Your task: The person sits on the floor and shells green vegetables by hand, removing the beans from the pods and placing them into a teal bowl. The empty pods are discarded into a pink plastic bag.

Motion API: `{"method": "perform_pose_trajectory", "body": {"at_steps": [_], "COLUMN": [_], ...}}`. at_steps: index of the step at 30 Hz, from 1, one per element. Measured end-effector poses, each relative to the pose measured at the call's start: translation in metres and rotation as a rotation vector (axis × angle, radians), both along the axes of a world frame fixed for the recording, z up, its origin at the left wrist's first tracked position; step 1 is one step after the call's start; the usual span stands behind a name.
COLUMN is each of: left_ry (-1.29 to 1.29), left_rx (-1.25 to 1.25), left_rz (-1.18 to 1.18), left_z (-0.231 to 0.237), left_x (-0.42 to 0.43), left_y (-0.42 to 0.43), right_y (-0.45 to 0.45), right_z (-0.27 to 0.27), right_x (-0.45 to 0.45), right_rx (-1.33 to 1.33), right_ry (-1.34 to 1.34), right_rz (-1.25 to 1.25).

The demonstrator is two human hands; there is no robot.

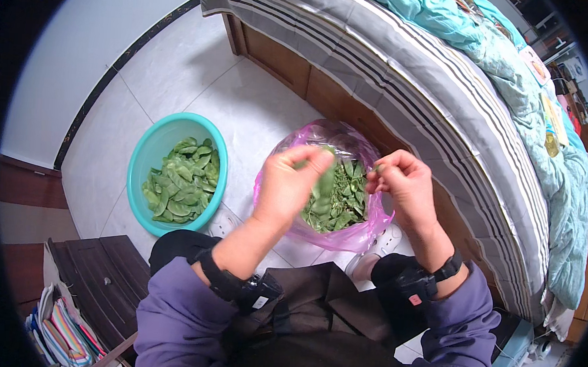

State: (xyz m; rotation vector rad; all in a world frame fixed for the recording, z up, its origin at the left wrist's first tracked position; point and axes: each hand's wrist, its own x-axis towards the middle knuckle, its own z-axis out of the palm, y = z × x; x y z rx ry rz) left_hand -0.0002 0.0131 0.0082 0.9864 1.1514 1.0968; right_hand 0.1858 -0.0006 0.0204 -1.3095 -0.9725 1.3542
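Note:
My left hand [290, 179] pinches a flat green bean pod [326, 181] by its upper end; the pod hangs down, blurred by motion. My right hand [407, 185] is a little apart from it, thumb and fingertips closed on a small green scrap [377, 168]. Both hands are above a pink translucent plastic bag [338, 241], which stands open on the floor. Inside the bag lie bean pods and many thin green trimmings [355, 206]. To the left, a turquoise plastic basin [133, 185] holds a heap of flat green pods [180, 182].
Close behind the bag runs a wooden bed base [275, 65] under a striped sheet [419, 85]. White clogs [387, 238] flank the bag on the tiled floor [180, 73]. A dark wooden cabinet [99, 278] stands at lower left, beside folded cloths [67, 331].

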Motion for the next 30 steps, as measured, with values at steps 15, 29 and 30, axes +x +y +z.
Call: {"method": "perform_pose_trajectory", "body": {"at_steps": [15,29,30], "left_ry": [-0.299,1.011,0.964], "left_rx": [-0.293,0.866,0.82], "left_rz": [0.01,-0.345,-0.321], "left_z": [-0.001,-0.02,-0.02], "left_x": [-0.02,0.004,0.005], "left_y": [0.01,-0.015,-0.017], "right_y": [0.003,-0.013,-0.015], "right_z": [0.006,-0.014,-0.014], "right_x": [0.008,-0.016,-0.017], "right_rx": [-0.121,0.397,0.342], "right_ry": [-0.065,-0.744,-0.736], "right_rz": [0.24,0.344,0.331]}}
